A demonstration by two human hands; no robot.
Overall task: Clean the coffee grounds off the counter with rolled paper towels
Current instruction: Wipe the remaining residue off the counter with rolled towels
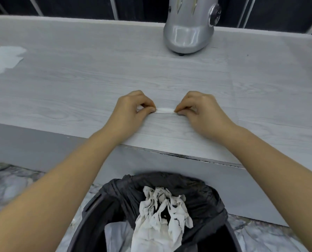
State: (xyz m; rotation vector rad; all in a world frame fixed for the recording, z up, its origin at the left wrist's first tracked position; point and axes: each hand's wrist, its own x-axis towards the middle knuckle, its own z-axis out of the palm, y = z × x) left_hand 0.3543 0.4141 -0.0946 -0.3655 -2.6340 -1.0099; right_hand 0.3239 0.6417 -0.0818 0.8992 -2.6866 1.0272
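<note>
My left hand (133, 108) and right hand (198, 109) each pinch one end of the rolled paper towel (165, 110), flat on the counter (78, 79) near its front edge, so it scrapes grounds along. Bin (211, 195) sits right below to catch them; spare towel (3, 59) lies far left.

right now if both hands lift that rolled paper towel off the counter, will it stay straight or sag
The rolled paper towel is thin and pinched at both ends by the left hand and right hand, so it would probably sag if slackened. It looks very light, unlikely to slip.
</note>
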